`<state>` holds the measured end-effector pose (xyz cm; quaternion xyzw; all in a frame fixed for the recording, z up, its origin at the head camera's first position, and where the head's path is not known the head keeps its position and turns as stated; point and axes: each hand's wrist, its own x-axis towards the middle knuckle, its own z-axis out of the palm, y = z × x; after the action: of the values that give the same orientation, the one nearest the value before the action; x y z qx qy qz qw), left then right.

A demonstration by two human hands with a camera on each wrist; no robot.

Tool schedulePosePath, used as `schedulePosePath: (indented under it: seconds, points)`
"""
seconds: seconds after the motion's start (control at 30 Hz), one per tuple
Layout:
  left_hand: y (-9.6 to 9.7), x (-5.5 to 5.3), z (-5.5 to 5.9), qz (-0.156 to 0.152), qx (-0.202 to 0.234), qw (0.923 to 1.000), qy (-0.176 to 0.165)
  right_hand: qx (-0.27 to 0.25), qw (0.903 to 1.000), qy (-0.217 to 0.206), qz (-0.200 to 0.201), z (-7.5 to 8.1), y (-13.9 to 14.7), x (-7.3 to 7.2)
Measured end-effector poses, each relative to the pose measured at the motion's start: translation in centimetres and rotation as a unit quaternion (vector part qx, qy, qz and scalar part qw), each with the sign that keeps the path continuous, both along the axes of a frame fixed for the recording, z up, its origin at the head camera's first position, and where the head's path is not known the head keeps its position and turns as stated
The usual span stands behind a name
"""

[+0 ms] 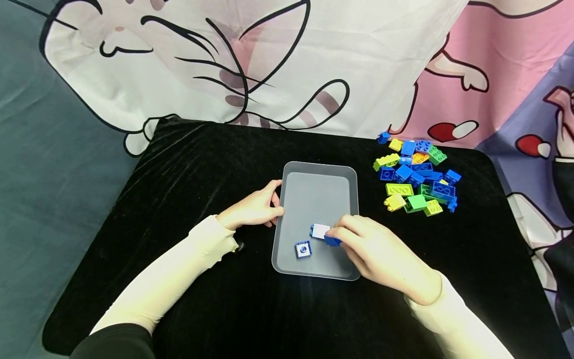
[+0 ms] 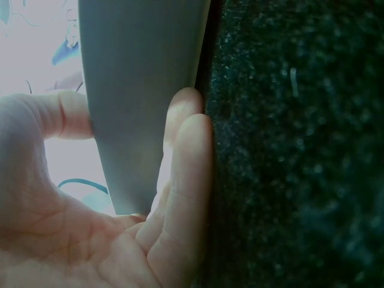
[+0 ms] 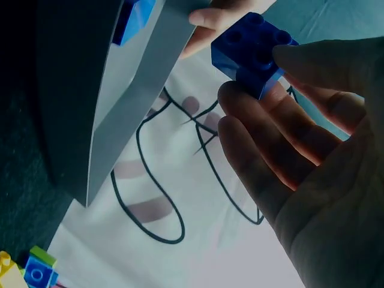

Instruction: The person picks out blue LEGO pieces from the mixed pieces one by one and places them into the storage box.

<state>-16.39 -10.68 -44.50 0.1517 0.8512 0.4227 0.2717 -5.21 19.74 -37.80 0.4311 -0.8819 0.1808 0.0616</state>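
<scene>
My left hand [image 1: 255, 205] grips the left side of a grey tray [image 1: 318, 192]. In the left wrist view, the thumb lies at the tray's rim and the other fingers along its outer wall [image 2: 135, 114]. Over the tray's lower right part, my right hand [image 1: 378, 252] pinches a blue toy building brick [image 3: 249, 51] between thumb and fingers, its studs showing in the right wrist view. Just left of that brick, a blue brick with a pale, glaring face [image 1: 320, 231] lies in the tray. A smaller square blue brick [image 1: 303, 249] sits nearer the tray's front.
Right of the tray, a loose pile of blue, green, yellow and orange bricks [image 1: 414, 172] lies on the black cloth [image 1: 215, 164] covering the table. Behind the table hangs a cartoon-printed curtain [image 1: 358, 60].
</scene>
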Motion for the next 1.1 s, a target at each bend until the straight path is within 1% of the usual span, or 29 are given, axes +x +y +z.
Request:
schedulePosePath:
  seconds: [0.23, 0.43, 0.53, 0.77, 0.93, 1.1]
  points:
    - [-0.1, 0.0, 0.0, -0.001, -0.001, 1.0, 0.001, 0.0, 0.9998, -0.018, 0.01, -0.4, -0.5, 0.3]
    - [0.0, 0.0, 0.1, -0.001, -0.006, 1.0, 0.003, 0.026, 0.9989, -0.037, -0.014, -0.8, -0.5, 0.5]
    - [0.0, -0.1, 0.1, 0.0, -0.007, 1.0, 0.002, 0.031, 0.9986, -0.036, -0.024, -0.9, -0.4, 0.4]
    - [0.0, 0.0, 0.0, 0.002, -0.003, 1.0, -0.001, 0.039, 0.9979, -0.022, -0.046, -1.2, 0.9, -0.6]
    - [0.0, -0.1, 0.0, 0.003, -0.003, 1.0, -0.001, 0.033, 0.9972, -0.008, -0.067, -1.6, 2.8, -1.5]
    - [-0.1, 0.0, 0.1, 0.001, -0.001, 1.0, -0.003, 0.022, 0.9949, 0.002, -0.098, -1.7, 5.1, -2.4]
